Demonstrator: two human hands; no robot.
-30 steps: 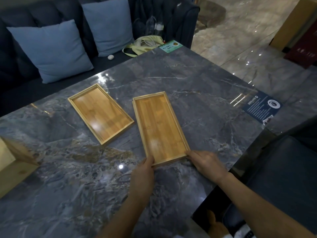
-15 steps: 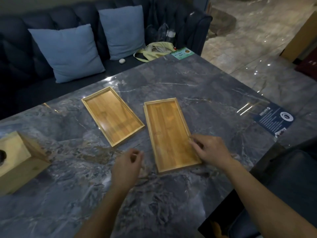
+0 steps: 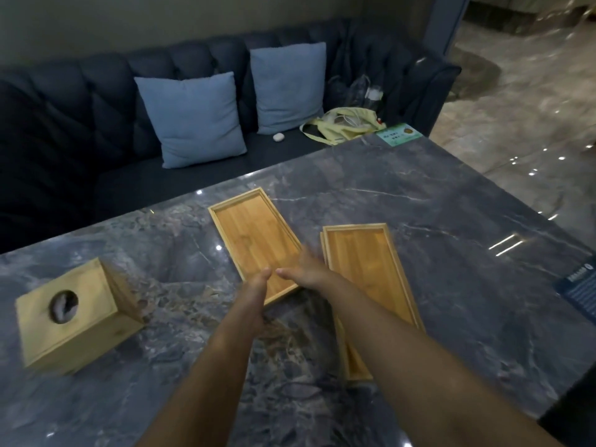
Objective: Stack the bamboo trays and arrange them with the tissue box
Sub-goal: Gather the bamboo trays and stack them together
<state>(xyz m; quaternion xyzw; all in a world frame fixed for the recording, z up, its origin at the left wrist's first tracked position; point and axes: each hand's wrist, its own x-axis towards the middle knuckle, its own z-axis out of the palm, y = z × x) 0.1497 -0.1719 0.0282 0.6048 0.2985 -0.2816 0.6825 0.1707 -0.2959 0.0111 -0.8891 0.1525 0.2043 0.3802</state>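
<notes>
Two shallow bamboo trays lie side by side on the dark marble table (image 3: 451, 285). The left tray (image 3: 251, 233) is angled toward the sofa, and the right tray (image 3: 364, 272) lies beside it; part of it is hidden under my right forearm. My left hand (image 3: 256, 290) hovers at the left tray's near end with its fingers straight. My right hand (image 3: 306, 269) reaches across to that tray's near right corner, fingers spread and blurred. Neither hand has a clear grip. A wooden tissue box (image 3: 77, 314) with a round hole stands apart at the left.
A dark sofa (image 3: 80, 124) with two blue cushions (image 3: 193, 117) runs behind the table's far edge; a yellow bag (image 3: 342, 127) lies on it. A green card (image 3: 398, 134) sits at the far corner and a dark sign (image 3: 580, 291) at the right edge.
Both hands left the right tray and moved to the near end of the left tray. The view swung left and up, bringing the tissue box fully in.
</notes>
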